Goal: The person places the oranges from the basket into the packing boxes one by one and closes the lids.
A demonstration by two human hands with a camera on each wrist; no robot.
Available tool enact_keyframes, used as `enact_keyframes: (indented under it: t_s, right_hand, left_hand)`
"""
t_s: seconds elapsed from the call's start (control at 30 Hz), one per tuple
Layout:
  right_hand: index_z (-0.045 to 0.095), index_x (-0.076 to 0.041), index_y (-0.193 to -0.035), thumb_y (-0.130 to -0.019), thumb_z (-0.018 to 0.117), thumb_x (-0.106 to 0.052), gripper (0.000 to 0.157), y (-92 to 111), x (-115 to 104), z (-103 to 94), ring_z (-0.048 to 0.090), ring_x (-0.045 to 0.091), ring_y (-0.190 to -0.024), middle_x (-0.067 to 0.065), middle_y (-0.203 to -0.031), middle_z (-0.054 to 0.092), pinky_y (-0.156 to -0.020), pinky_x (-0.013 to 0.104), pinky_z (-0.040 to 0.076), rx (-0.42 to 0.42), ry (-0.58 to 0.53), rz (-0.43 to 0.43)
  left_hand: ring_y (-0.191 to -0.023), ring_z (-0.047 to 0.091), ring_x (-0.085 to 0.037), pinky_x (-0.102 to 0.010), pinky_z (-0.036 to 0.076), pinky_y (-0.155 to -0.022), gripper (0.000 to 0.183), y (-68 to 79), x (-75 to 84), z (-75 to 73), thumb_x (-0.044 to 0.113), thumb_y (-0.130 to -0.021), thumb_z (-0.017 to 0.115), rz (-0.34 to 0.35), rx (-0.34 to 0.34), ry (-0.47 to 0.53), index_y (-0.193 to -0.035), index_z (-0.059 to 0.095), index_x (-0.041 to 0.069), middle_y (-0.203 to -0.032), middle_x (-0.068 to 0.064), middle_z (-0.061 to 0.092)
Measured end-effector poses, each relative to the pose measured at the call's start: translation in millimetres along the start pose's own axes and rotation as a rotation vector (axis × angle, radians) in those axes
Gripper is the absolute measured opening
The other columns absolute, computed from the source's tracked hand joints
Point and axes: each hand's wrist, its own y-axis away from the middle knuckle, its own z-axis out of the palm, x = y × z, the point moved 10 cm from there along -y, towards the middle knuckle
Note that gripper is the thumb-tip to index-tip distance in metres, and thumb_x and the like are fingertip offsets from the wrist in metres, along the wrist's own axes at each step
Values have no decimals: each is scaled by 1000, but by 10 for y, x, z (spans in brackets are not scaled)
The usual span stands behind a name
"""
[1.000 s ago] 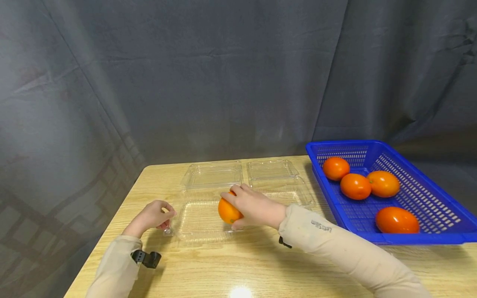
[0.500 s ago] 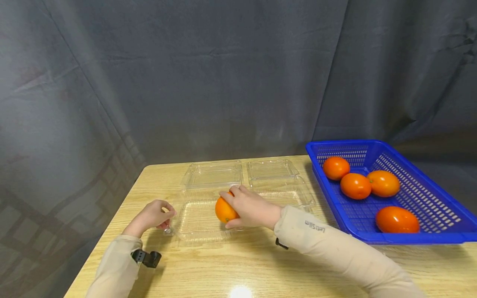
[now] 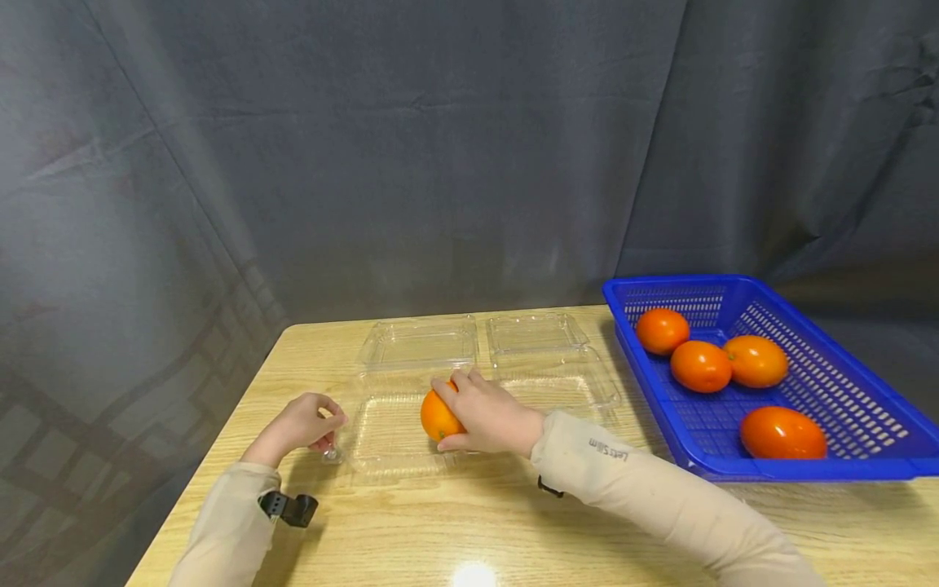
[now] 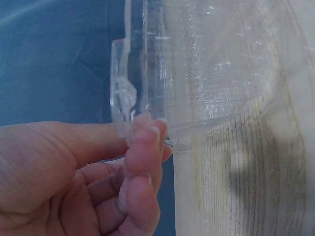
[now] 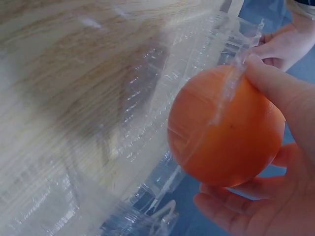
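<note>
Right hand (image 3: 493, 414) clasping an orange fruit (image 3: 438, 421) at the right part of the clear container (image 3: 389, 428).
The fruit sits in the curl of thumb and fingers, on the palm's left; at the container's left edge, the left hand (image 3: 304, 424) pinches its plastic rim.

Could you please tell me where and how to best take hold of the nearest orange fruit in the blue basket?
I would come from above and grip the nearest orange fruit by its rounded sides. It lies apart from the other three fruits, so there should be room around it, while the near rim of the blue basket likely hinders a low approach.
</note>
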Motion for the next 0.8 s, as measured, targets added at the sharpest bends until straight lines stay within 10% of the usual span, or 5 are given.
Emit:
enact_keyframes:
  t_s: [0.8]
  right_hand:
    - [45,-9,-135,-73,70,-56,81,-81,20,180,60,25,-91,11,-109,60,-76,39,52,-52,51,46]
  left_hand:
    - [-49,54,-10,-27,50,-51,24,-1,-24,6,12,-91,56,-12,5,2,-102,59,-10,-59,-5,59]
